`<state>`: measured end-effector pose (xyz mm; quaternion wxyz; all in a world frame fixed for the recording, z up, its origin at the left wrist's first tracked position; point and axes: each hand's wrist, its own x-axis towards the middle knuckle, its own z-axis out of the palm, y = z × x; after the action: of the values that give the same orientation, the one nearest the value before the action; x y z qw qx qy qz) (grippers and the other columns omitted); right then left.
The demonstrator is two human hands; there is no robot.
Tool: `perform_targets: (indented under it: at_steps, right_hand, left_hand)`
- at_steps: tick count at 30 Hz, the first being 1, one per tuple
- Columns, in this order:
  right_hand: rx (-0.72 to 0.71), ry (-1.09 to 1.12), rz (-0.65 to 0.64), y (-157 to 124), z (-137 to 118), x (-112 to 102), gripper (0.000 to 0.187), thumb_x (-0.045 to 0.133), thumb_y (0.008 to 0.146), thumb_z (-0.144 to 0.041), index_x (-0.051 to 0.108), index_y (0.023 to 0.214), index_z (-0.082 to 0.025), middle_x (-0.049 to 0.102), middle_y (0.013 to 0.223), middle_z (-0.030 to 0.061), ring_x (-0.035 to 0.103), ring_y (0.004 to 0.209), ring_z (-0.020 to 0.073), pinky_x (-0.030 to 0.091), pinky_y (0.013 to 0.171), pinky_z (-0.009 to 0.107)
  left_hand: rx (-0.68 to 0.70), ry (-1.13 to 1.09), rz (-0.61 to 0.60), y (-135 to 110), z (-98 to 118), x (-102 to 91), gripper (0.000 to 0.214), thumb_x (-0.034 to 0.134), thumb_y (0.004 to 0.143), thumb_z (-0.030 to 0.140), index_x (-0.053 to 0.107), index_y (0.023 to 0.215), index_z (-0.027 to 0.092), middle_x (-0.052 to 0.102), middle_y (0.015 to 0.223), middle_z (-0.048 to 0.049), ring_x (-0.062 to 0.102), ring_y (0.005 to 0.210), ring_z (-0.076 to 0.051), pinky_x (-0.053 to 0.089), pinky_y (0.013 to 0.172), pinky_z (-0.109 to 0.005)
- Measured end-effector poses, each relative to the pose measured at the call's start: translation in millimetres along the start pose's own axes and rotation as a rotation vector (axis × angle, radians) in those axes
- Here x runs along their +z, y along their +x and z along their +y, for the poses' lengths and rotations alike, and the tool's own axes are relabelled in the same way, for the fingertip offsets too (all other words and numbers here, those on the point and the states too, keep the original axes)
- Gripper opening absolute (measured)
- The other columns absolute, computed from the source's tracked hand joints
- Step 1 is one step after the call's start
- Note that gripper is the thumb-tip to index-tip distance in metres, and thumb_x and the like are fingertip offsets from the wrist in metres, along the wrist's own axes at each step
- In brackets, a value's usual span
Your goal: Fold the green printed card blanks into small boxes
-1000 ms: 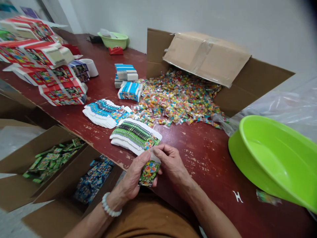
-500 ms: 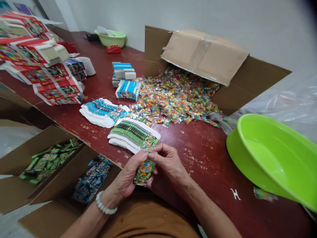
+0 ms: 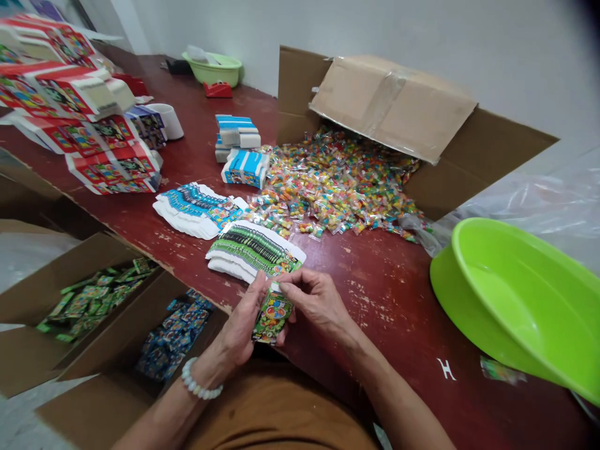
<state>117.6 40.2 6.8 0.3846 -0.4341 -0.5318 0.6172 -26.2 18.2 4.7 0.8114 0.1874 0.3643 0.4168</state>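
My left hand [image 3: 241, 328] grips a small green printed carton [image 3: 272, 317] from the left side, just above the near table edge. My right hand [image 3: 315, 301] pinches the carton's top flap with thumb and forefinger. Right behind my hands lies a fanned stack of flat green cartons [image 3: 253, 250]. A fanned stack of flat blue cartons [image 3: 197, 209] lies to its left. Further back, a heap of small colourful sweet packets [image 3: 332, 187] spills from a cardboard box lying on its side [image 3: 398, 106].
A lime green basin [image 3: 520, 300] stands at the right on the dark red table [image 3: 384, 294]. Red display boxes [image 3: 79, 119] are piled at the far left. Below the table edge, two open cartons hold green packs [image 3: 89, 297] and blue packs [image 3: 175, 331].
Both hands have turned the green carton more upright and lifted it slightly. My right fingers have moved onto its top flap.
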Motion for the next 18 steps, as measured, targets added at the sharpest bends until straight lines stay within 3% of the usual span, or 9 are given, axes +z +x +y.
perform_targets:
  at_steps: [2,4,7,9,11,14,18]
  right_hand:
    - [-0.002,0.006,-0.012,0,0,-2,0.028,0.068,0.084,-0.042,0.073,0.091,-0.015,0.067,0.067,0.0004,0.053,0.041,0.0078,0.044,0.04,0.02]
    - [-0.08,-0.031,-0.026,-2,2,-3,0.026,0.068,0.086,-0.042,0.074,0.094,-0.018,0.07,0.082,0.0031,0.056,0.046,0.0075,0.048,0.045,0.022]
    - [-0.191,-0.045,-0.045,-8,9,-1,0.019,0.07,0.085,-0.039,0.074,0.097,-0.025,0.067,0.11,0.0055,0.064,0.068,0.0116,0.055,0.057,0.025]
    - [-0.197,0.0,-0.021,-11,14,2,0.019,0.074,0.082,-0.038,0.072,0.096,-0.026,0.063,0.116,0.006,0.066,0.085,0.0162,0.058,0.063,0.027]
    - [-0.132,0.068,-0.014,-12,15,3,0.022,0.076,0.08,-0.039,0.071,0.094,-0.024,0.064,0.111,0.0057,0.066,0.084,0.0167,0.058,0.062,0.027]
    - [0.04,0.175,-0.082,-9,11,3,0.029,0.071,0.084,-0.044,0.067,0.104,-0.023,0.065,0.08,-0.0003,0.063,0.056,0.013,0.053,0.051,0.027]
    - [0.0,0.016,-0.047,-2,0,-2,0.025,0.072,0.082,-0.04,0.07,0.088,-0.016,0.063,0.062,-0.0022,0.062,0.052,0.0118,0.05,0.054,0.024]
  left_hand:
    - [-0.049,-0.025,0.003,0,2,-1.7,0.058,0.052,0.089,0.06,0.068,0.105,0.007,0.069,0.059,-0.008,0.061,0.037,-0.019,0.05,0.036,-0.027]
    - [-0.108,-0.082,0.022,1,3,-3.4,0.05,0.052,0.091,0.054,0.069,0.101,0.008,0.068,0.057,-0.0074,0.061,0.037,-0.019,0.05,0.035,-0.027]
    - [-0.122,-0.166,0.075,3,5,-4.4,0.03,0.057,0.091,0.037,0.067,0.103,0.011,0.068,0.058,-0.0042,0.061,0.037,-0.017,0.05,0.036,-0.026]
    - [-0.074,-0.192,0.104,5,4,-4.2,0.025,0.058,0.088,0.027,0.066,0.108,0.013,0.069,0.062,-0.0025,0.061,0.039,-0.016,0.05,0.036,-0.025]
    - [-0.032,-0.185,0.114,6,4,-4.4,0.028,0.059,0.086,0.025,0.066,0.111,0.014,0.07,0.065,-0.0022,0.062,0.04,-0.016,0.05,0.034,-0.025]
    - [-0.001,-0.097,0.093,4,4,-6.3,0.035,0.06,0.087,0.033,0.066,0.117,0.015,0.068,0.063,-0.0023,0.06,0.04,-0.016,0.05,0.035,-0.025]
    - [0.087,0.09,0.119,0,4,-10.4,0.047,0.063,0.086,0.04,0.064,0.127,0.018,0.071,0.071,-0.0042,0.061,0.047,-0.015,0.047,0.038,-0.021]
